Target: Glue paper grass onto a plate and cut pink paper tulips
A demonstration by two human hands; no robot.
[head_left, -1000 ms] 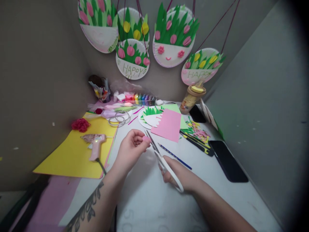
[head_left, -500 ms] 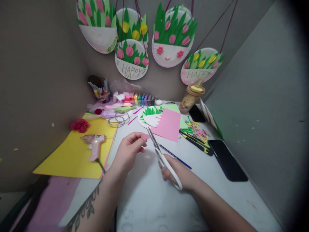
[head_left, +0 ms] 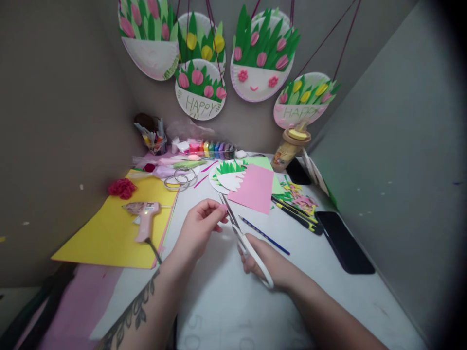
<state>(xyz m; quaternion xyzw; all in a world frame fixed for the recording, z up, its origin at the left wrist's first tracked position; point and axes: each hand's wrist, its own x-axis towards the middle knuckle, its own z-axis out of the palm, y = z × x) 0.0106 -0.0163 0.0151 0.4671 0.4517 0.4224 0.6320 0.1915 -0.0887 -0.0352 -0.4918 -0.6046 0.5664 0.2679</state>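
Observation:
My left hand (head_left: 199, 228) pinches a small pink paper piece (head_left: 222, 208) between thumb and fingertips, just above the white table (head_left: 226, 306). My right hand (head_left: 272, 265) grips white-handled scissors (head_left: 251, 253); their blades point up and away and meet the pink piece. A blue pencil (head_left: 264, 236) lies on the table just beyond my right hand. A pink paper sheet (head_left: 255, 188) lies behind the scissors' tip, overlapping a paper plate (head_left: 228, 179) with green paper grass.
A pink glue gun (head_left: 144, 221) rests on a yellow sheet (head_left: 109, 233) at the left. A black phone (head_left: 345, 240), a utility knife (head_left: 297, 216) and paper scraps (head_left: 301, 198) lie at the right. Paint pots (head_left: 209, 148), a glue jar (head_left: 290, 146) and hanging plate crafts (head_left: 260, 58) line the back wall.
My left hand has turned the pink piece slightly between the blades. The scissors have shifted a little and stay at the piece.

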